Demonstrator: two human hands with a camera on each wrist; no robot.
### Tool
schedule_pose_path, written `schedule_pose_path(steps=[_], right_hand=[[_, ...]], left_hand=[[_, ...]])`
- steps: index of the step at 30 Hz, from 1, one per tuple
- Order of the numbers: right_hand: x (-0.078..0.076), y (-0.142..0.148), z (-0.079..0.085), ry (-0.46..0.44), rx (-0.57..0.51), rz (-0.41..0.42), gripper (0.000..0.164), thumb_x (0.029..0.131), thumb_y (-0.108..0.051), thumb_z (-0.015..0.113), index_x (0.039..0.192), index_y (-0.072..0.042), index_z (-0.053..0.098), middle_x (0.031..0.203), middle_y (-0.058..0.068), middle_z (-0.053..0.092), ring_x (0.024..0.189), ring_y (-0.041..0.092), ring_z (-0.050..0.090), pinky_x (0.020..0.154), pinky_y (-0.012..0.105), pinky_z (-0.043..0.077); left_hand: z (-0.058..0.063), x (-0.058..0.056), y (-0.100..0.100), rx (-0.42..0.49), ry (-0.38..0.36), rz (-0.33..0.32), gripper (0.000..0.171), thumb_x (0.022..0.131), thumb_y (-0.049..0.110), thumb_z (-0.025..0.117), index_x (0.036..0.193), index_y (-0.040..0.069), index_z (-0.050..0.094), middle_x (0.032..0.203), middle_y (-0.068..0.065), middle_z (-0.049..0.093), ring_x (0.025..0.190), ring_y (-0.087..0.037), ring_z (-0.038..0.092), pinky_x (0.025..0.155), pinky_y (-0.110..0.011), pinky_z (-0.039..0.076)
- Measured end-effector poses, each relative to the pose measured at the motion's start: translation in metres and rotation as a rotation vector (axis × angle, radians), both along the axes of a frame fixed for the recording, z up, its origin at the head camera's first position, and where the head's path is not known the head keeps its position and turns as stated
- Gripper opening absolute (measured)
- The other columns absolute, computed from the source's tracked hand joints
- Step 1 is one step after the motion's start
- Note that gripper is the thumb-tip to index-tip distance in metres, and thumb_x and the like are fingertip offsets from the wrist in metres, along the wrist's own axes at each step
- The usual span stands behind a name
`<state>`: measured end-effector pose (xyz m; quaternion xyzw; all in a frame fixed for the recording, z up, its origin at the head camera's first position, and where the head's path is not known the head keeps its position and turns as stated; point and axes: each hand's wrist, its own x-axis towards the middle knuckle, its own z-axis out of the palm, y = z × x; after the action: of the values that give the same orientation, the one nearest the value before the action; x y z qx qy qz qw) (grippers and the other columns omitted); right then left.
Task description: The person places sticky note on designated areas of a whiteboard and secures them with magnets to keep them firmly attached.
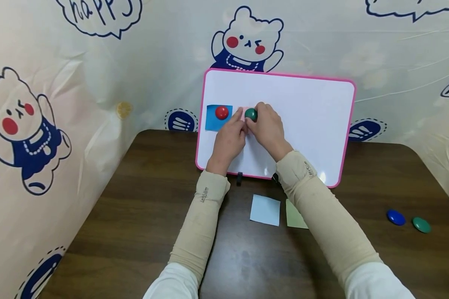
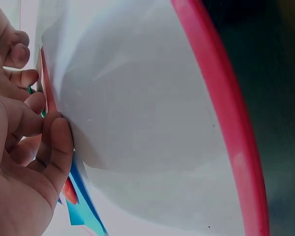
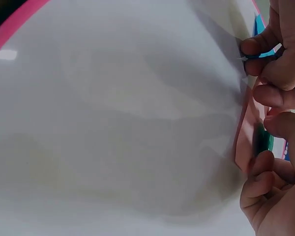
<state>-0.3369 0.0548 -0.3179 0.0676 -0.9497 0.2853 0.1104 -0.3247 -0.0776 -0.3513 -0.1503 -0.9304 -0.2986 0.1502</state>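
A whiteboard [image 1: 307, 120] with a pink rim leans upright at the back of the table. My left hand [image 1: 230, 141] holds a pink paper square [image 3: 245, 140] against its face, fingers bent at the paper's edge. Beside it, my right hand [image 1: 270, 128] pinches a round green magnet [image 1: 251, 114] over the pink square, thumb and fingers around its sides. Most of the pink square is hidden by both hands in the head view. To the left, a blue paper square [image 1: 211, 120] is on the board under a red magnet [image 1: 221, 113].
A light blue paper square [image 1: 265, 210] and a green one [image 1: 294, 216], partly covered by the right sleeve, lie on the dark wooden table [image 1: 134, 216]. Toward the right lie a blue magnet [image 1: 396, 217] and another green magnet [image 1: 421, 224]. A printed curtain [image 1: 153, 74] hangs behind.
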Motion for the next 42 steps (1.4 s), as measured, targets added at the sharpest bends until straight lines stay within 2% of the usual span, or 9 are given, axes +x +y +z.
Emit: schedule_pose_path(steps=[7,15,20,23,27,33,38,42], right_hand=[[0.0,-0.003,-0.001,-0.005,-0.005,-0.011,0.039,0.098,-0.03,0.067,0.12,-0.001,0.054,0.107,0.014,0.057,0.093,0.028,0.057,0.088,0.04,0.054],[0.0,0.002,-0.005,0.032,0.002,-0.009,0.036,0.099,-0.028,0.067,0.117,-0.002,0.051,0.104,0.015,0.057,0.091,0.029,0.058,0.087,0.042,0.054],[0.006,0.014,0.001,-0.019,-0.044,-0.006,0.05,0.098,-0.031,0.068,0.134,-0.002,0.051,0.1,0.012,0.057,0.089,0.027,0.056,0.08,0.039,0.053],[0.014,0.024,0.004,-0.022,-0.084,-0.009,0.056,0.098,-0.03,0.068,0.143,-0.004,0.048,0.094,0.012,0.058,0.082,0.027,0.055,0.071,0.038,0.052],[0.033,0.042,0.005,0.005,-0.12,-0.025,0.052,0.099,-0.028,0.065,0.144,-0.006,0.049,0.089,0.011,0.058,0.075,0.026,0.054,0.063,0.036,0.05],[0.079,0.086,0.005,0.032,-0.195,-0.024,0.044,0.1,-0.027,0.061,0.138,-0.005,0.055,0.093,0.012,0.061,0.075,0.028,0.053,0.061,0.038,0.047],[0.122,0.132,-0.003,0.033,-0.195,-0.018,0.038,0.1,-0.026,0.061,0.13,-0.002,0.061,0.095,0.014,0.064,0.079,0.028,0.055,0.062,0.037,0.05],[0.156,0.172,-0.012,0.017,-0.197,-0.049,0.038,0.101,-0.029,0.062,0.128,-0.002,0.062,0.093,0.013,0.063,0.077,0.027,0.055,0.06,0.032,0.051]], left_hand=[[0.001,0.0,-0.001,-0.002,0.007,-0.003,0.021,0.098,0.016,0.068,0.116,0.007,0.071,0.159,0.0,0.038,0.123,-0.021,0.06,0.088,-0.024,0.053],[0.004,0.002,0.005,-0.002,-0.038,-0.005,0.026,0.099,0.018,0.066,0.122,0.007,0.071,0.161,0.002,0.035,0.125,-0.02,0.059,0.088,-0.022,0.053],[0.007,0.004,0.007,-0.016,-0.031,0.008,0.02,0.099,0.018,0.066,0.115,0.008,0.072,0.161,0.002,0.035,0.114,-0.019,0.064,0.08,-0.022,0.054],[0.006,0.005,0.006,-0.017,-0.016,0.02,0.013,0.099,0.017,0.065,0.109,0.01,0.071,0.161,0.002,0.035,0.117,-0.02,0.062,0.079,-0.022,0.054],[0.003,0.005,0.002,0.011,-0.009,0.03,0.011,0.1,0.016,0.064,0.108,0.012,0.068,0.161,0.0,0.036,0.131,-0.022,0.054,0.081,-0.025,0.055],[0.003,0.012,-0.005,0.025,-0.038,0.065,0.026,0.099,0.019,0.065,0.125,0.016,0.066,0.16,0.005,0.036,0.144,-0.02,0.038,0.091,-0.032,0.055],[0.006,0.024,-0.006,0.009,-0.014,0.067,0.035,0.098,0.017,0.065,0.133,0.016,0.064,0.158,0.002,0.042,0.14,-0.022,0.044,0.092,-0.036,0.055],[0.011,0.037,-0.001,-0.003,-0.041,0.014,0.035,0.098,0.016,0.064,0.133,0.014,0.064,0.148,-0.003,0.053,0.132,-0.023,0.052,0.095,-0.039,0.053]])
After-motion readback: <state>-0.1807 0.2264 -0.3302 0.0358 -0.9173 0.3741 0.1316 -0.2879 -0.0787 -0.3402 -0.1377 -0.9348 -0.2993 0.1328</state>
